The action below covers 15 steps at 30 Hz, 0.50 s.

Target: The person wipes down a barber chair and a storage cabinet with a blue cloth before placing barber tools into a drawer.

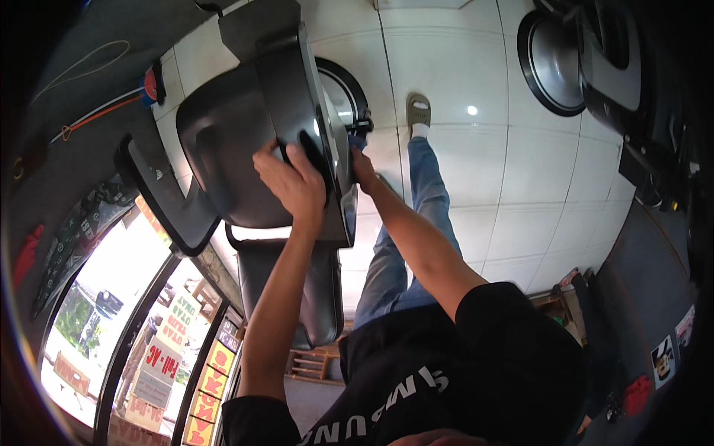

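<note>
A black barber chair point(223, 134) with a glossy side panel and armrest stands before me, slightly left of the middle. My left hand point(295, 181) lies on the inner edge of its near armrest, thumb apart from the fingers; its fingertips are partly hidden, and a small pale patch shows beside them. At the outer side of the same armrest, my right hand point(361, 167) grips a blue cloth point(357, 143), which is mostly hidden behind the fingers and the panel. The chair's round metal base point(337, 92) shows beyond.
Another barber chair's round base point(552, 64) stands at the upper right on the white tiled floor point(463, 161). A padded black leather part point(312, 290) lies near my left forearm. Glass doors with signs point(162, 362) are at the lower left. A broom-like tool point(148, 89) leans at the upper left.
</note>
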Motion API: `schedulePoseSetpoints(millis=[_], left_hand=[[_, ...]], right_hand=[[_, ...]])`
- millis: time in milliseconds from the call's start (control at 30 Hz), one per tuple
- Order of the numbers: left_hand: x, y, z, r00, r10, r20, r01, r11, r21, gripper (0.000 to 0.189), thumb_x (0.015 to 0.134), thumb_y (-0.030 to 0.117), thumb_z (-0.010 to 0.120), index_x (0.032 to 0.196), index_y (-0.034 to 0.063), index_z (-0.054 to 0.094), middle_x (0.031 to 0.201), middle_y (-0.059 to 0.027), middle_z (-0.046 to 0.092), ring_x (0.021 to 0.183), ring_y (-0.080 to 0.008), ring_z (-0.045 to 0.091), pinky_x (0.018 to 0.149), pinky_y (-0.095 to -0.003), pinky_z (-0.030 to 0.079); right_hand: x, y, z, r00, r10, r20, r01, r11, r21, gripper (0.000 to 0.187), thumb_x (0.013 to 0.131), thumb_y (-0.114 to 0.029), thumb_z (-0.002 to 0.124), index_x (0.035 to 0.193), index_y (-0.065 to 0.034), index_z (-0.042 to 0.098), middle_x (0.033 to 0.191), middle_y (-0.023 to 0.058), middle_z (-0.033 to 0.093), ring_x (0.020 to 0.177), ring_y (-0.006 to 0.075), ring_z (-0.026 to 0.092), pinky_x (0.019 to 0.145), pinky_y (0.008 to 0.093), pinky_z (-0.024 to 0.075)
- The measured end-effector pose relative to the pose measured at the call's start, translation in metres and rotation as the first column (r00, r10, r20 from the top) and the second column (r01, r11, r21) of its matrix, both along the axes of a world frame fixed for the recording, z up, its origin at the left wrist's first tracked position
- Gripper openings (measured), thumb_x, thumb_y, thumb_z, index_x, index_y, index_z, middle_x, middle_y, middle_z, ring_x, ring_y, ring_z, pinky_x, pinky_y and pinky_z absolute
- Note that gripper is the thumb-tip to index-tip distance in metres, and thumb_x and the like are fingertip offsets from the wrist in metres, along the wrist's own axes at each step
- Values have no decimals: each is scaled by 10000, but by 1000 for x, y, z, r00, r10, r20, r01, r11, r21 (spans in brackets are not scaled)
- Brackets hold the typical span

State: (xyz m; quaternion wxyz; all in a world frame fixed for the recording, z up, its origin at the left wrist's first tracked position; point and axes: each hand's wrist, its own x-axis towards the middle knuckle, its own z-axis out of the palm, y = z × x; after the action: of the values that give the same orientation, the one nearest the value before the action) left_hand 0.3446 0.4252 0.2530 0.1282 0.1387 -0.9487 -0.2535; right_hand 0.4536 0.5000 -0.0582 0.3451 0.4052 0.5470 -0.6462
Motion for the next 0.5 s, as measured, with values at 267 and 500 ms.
schedulePoseSetpoints(millis=[267,500], left_hand=[[7,-13,-4,999,46,23,-45,997,-64,483,1090,397,457,1197,-72,496,1154,-230,525,1096,-398,515,950,-499,396],[9,-14,-7,997,57,51,-51,994,-98,504,1090,421,453,1192,-71,490,1143,-244,527,1082,-404,523,944,-496,405]], right_hand=[[83,24,155,983,184,17,-184,975,121,619,1022,-471,487,1191,92,683,1110,262,722,1072,354,696,947,406,491],[27,8,180,973,-31,-230,30,1000,-10,661,1061,-520,437,1418,17,586,1350,267,650,1298,398,596,1087,399,427]])
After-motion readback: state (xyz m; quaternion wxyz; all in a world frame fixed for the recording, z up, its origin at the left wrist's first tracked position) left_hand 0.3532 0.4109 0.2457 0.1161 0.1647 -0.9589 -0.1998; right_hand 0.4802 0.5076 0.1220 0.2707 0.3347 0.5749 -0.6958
